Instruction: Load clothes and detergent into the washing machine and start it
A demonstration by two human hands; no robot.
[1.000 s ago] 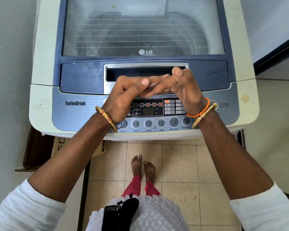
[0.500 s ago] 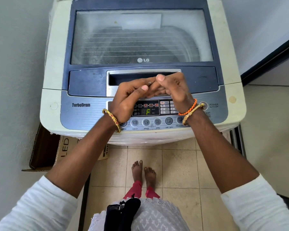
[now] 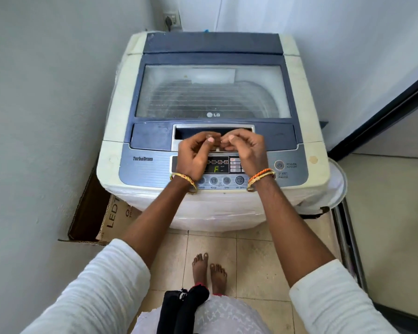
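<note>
— Left hand point(image 3: 195, 155), right hand point(image 3: 245, 150)?
— Curled, fingertips together, empty, over glossy panel point(image 3: 217, 166).
— Washer point(image 3: 212, 131)?
— Just beyond: boxy, cream plastic, blue lid point(image 3: 212, 92) shut, ribbed frosted window.

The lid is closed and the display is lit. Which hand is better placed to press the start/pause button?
The right hand, probably. The start/pause button sits at the right end of the control panel, just beside the right wrist. The left hand is further away and would have to cross over the right one.
</note>
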